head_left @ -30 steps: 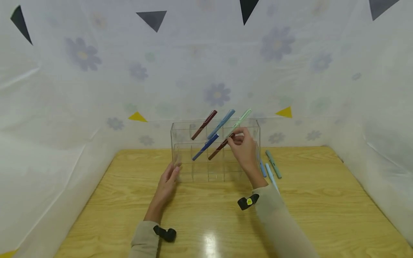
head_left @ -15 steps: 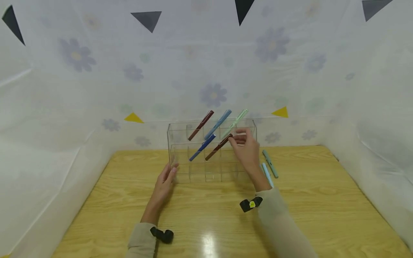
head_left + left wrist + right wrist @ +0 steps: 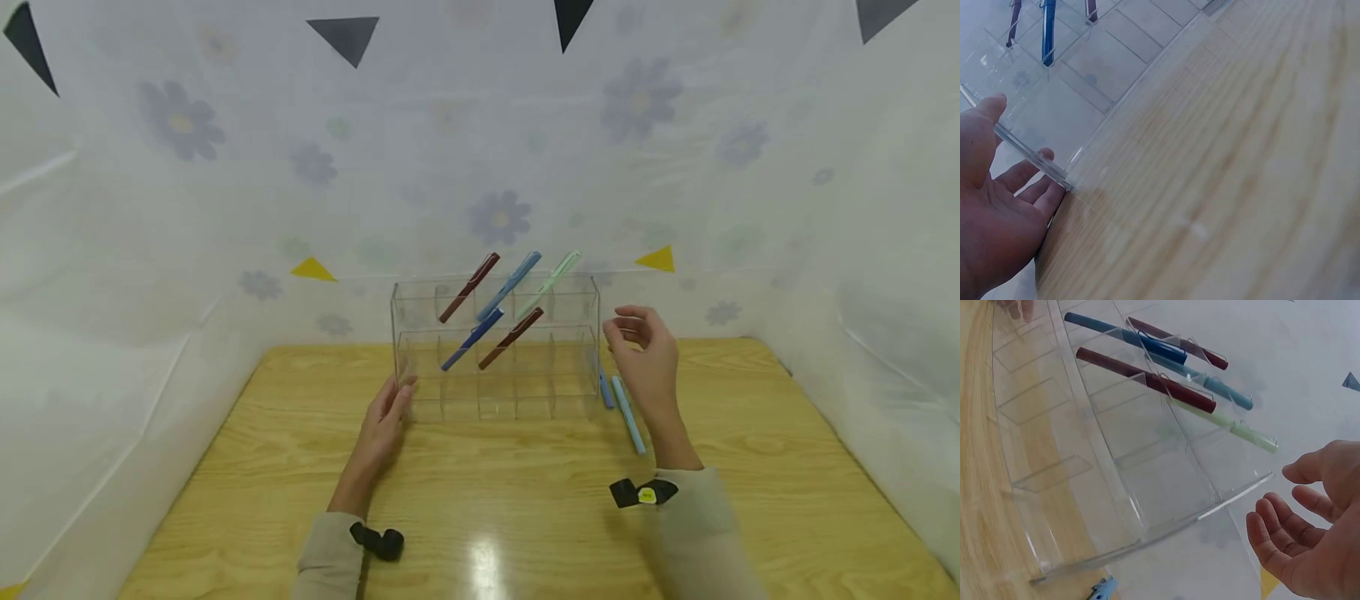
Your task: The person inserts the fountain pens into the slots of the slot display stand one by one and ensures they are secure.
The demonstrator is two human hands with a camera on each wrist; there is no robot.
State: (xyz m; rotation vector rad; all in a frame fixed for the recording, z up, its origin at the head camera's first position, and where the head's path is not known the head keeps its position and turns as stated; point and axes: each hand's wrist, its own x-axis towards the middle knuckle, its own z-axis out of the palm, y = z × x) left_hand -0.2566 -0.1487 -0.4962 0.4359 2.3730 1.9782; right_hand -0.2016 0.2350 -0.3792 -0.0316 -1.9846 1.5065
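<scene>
A clear acrylic pen rack [image 3: 459,402] with tiered compartments stands on the table. My left hand [image 3: 386,422] holds its left end; in the left wrist view the thumb and fingers lie on either side of the panel edge [image 3: 1025,150]. Leaning in the back tier are a maroon pen [image 3: 469,287], a grey-blue pen [image 3: 512,283] and a pale green pen [image 3: 560,272]. In front of them lean a dark blue pen [image 3: 472,340] and a second maroon pen [image 3: 512,338]. My right hand [image 3: 647,358] hovers off the rack's right end, fingers loosely bent, holding nothing.
On the wooden table [image 3: 450,500], right of the rack, lie a light blue pen [image 3: 628,415] and a blue pen [image 3: 606,389] partly behind the rack's end. A white flowered cloth [image 3: 420,167] encloses the back and sides.
My right hand has let go of the front maroon pen, which stays leaning in the rack, and moved right past the rack's end. The left hand stays at the rack.
</scene>
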